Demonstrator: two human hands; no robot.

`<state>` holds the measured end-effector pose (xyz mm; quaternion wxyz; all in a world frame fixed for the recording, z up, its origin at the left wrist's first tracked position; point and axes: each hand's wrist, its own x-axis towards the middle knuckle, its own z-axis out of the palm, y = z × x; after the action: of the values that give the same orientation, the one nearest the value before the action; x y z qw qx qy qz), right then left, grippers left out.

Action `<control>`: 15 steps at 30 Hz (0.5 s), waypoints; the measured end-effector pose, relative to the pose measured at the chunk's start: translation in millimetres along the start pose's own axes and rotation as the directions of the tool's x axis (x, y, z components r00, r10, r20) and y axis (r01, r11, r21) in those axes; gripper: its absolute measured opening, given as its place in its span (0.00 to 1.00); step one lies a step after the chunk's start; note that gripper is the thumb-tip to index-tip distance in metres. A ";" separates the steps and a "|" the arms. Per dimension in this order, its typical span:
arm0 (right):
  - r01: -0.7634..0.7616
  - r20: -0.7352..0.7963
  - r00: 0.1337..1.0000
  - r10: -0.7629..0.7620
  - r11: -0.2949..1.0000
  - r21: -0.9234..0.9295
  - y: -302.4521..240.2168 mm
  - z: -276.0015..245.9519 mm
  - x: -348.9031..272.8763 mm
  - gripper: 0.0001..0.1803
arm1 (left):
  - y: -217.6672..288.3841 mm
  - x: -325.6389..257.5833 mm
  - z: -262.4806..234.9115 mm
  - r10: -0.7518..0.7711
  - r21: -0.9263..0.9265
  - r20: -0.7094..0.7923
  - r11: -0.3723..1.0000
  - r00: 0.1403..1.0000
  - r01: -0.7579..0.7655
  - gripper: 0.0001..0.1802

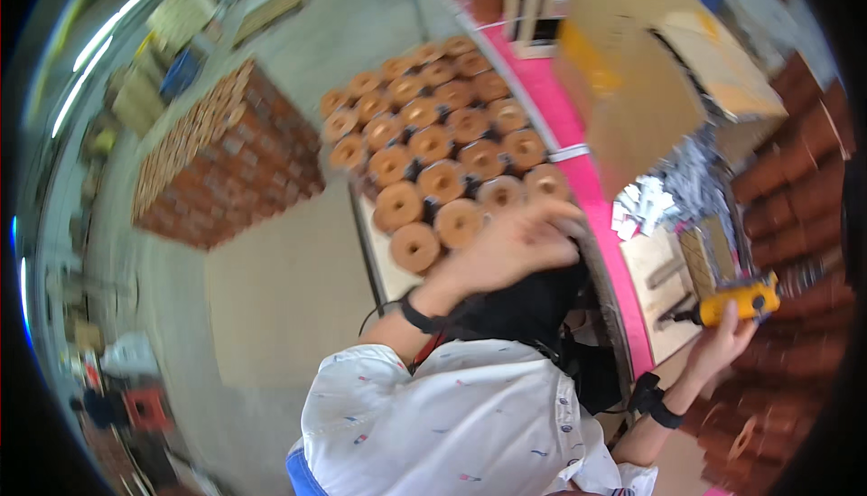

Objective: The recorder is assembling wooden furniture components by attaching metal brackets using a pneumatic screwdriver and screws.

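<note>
Between three and four o'clock of the view, one yellow power tool [742,302] sits in the right hand [727,335], whose fingers wrap its body from below, just beside one pale wooden board [643,261]. Its shell looks stiff and hard, probably fairly heavy for its length and not slippery; the yellow middle seems the sound place to hold, clear of the dark narrow end pointing to nine o'clock.

Counting outward from the tool, at eleven o'clock lie grey strips [691,175], too tangled to count, with white pieces [643,205] beside them, and farther that way one large cardboard box [623,80]. Between nine and ten o'clock, the left hand [519,248] is blurred; I cannot tell whether its curled fingers hold anything. Just past it, toward ten, stand upright brown cylinders [442,180] with holed tan tops, roughly twenty-seven, some partly hidden. Well beyond, between nine and ten, rises one reddish-brown stack [230,171]. At one o'clock more brown rolls [790,184] pile up, too overlapped to count. Black wristbands [420,313]: two, one per arm.
</note>
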<state>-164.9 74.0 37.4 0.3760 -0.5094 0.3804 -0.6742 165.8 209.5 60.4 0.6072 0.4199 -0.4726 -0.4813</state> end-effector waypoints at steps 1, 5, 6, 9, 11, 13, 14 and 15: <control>0.004 0.040 0.999 -0.003 0.999 -0.033 -4.3 9.4 -8.8 0.26 | -4.7 19.3 28.8 -0.087 0.187 0.163 0.981 0.983 0.056 0.32; -0.084 0.241 0.959 0.147 0.964 -0.253 -39.5 17.3 -29.8 0.23 | -41.1 75.9 127.0 -0.060 0.279 0.549 0.953 0.834 -0.115 0.48; -0.039 0.291 0.945 0.148 0.936 -0.349 -48.2 18.9 -32.3 0.21 | -39.8 82.4 141.5 -0.110 0.261 0.576 0.964 0.810 -0.055 0.45; 0.365 0.371 0.911 -0.179 0.767 -0.528 -83.3 5.7 -30.3 0.20 | -49.5 94.0 159.8 -0.231 0.090 0.504 0.972 0.832 0.215 0.22; 0.416 0.271 0.909 -0.317 0.737 -0.532 -127.0 -15.6 -40.4 0.19 | -57.5 99.7 163.8 -0.235 0.093 0.494 0.972 0.837 0.218 0.21; 0.526 0.116 0.833 -0.542 0.706 -0.474 -164.2 -51.6 -77.8 0.16 | -61.5 108.6 172.7 -0.240 0.138 0.479 0.970 0.844 0.198 0.24; 0.498 0.074 0.843 -0.533 0.720 -0.484 -172.9 -66.4 -85.7 0.16 | -63.4 109.1 174.9 -0.269 0.173 0.497 0.962 0.825 0.209 0.24; 0.723 0.128 0.676 -0.726 0.618 -0.310 -177.2 -77.3 -91.5 0.11 | -64.3 110.1 173.4 -0.205 0.113 0.462 0.979 0.863 0.173 0.25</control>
<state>-243.1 241.7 144.7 -0.0218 -0.6719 0.2536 -0.6956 -6.0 80.1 51.8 0.4096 0.3549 -0.5783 -0.6098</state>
